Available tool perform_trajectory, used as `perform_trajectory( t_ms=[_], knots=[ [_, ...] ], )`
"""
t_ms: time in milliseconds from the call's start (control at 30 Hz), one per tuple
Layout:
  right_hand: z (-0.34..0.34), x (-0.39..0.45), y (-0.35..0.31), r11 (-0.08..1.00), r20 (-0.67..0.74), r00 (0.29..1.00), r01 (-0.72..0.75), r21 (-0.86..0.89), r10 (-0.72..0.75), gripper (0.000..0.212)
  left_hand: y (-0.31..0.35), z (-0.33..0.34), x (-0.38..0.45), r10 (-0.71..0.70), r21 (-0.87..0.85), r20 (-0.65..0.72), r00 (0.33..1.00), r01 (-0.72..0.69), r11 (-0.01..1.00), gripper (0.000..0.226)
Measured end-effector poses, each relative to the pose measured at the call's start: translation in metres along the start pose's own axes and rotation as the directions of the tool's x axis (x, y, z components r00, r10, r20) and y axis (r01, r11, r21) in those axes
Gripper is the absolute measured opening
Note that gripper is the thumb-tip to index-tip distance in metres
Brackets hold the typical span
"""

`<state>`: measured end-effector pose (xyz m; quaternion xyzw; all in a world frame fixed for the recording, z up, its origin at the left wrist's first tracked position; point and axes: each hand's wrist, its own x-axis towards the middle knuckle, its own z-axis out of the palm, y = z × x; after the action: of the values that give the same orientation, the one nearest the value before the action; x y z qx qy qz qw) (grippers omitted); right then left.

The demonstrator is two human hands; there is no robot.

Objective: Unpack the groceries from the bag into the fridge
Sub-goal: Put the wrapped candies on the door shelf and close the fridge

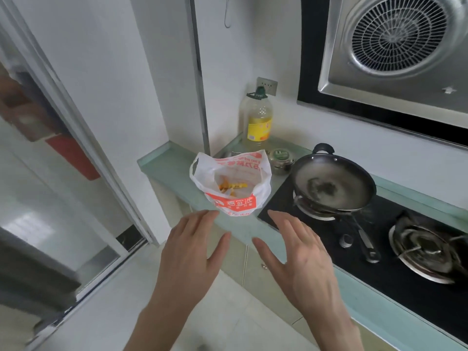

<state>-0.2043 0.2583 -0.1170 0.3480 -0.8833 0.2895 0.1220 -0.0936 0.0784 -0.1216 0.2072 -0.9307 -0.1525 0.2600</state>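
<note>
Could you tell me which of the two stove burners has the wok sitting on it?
The nearer-to-the-bag burner carries the wok; the other burner, further right, stands bare.

bag (231,183): contents mostly hidden by its white plastic walls, only yellow-orange packaging shows, kind unreadable | extractor fan (395,36): cut by top and right edges | right burner (428,249): cut by right edge | left doorway area: motion-blurred, red shape (73,155) unidentifiable | small jar (279,160): label too blurred to read
</note>
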Motion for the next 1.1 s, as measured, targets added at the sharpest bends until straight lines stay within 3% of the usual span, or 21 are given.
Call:
perform_trajectory(
  t_ms=[633,967,1100],
  knots=[
    [0.121,0.146,0.036,0.980,0.166,0.969,-0.194,0.040,0.185,0.054,-0.105,0.132,0.153,-0.060,-0.042,0.200,0.978,0.070,0.997,0.040],
    [0.183,0.227,0.072,0.999,0.297,0.954,-0.048,0.005,0.044,0.055,-0.123,0.196,0.205,-0.007,-0.034,0.171,0.985,0.013,0.999,0.040],
    [0.214,0.248,0.091,1.000,0.324,0.946,-0.003,-0.021,0.010,0.052,-0.135,0.220,0.222,-0.001,0.032,0.239,0.971,-0.007,0.999,0.042]
  ],
)
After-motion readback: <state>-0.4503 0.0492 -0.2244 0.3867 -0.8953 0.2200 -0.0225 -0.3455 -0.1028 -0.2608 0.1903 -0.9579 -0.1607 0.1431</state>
